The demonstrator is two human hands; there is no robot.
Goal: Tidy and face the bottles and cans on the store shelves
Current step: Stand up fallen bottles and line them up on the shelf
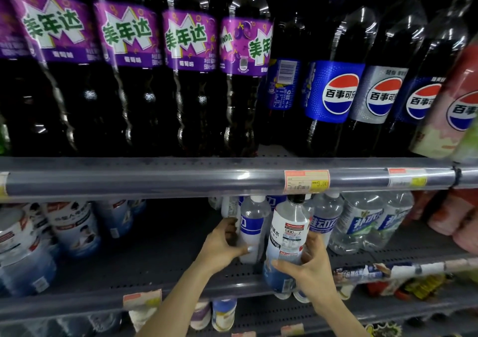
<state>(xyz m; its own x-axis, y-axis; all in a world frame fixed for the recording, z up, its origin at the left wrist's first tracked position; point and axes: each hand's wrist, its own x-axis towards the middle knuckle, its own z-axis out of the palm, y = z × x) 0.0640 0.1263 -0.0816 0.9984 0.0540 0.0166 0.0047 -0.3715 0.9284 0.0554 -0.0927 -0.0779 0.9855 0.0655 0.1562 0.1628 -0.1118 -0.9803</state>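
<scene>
On the middle shelf [144, 267] my right hand [310, 264] grips a white-labelled clear bottle with a black cap [288, 236], standing at the shelf's front edge. My left hand [222, 243] is wrapped around a clear bottle with a blue band and white cap [252, 223] just to its left. More clear bottles with blue and white labels [326, 220] stand behind and to the right. The upper shelf holds a row of purple-labelled dark bottles [188, 39] and blue Pepsi bottles [336, 91].
White and blue tubs [75, 228] sit at the left of the middle shelf, with bare perforated shelf between them and my hands. Water bottles with green and blue labels [367, 223] stand at the right. Price tags [306, 181] hang on the upper shelf rail. Small bottles [223, 313] show below.
</scene>
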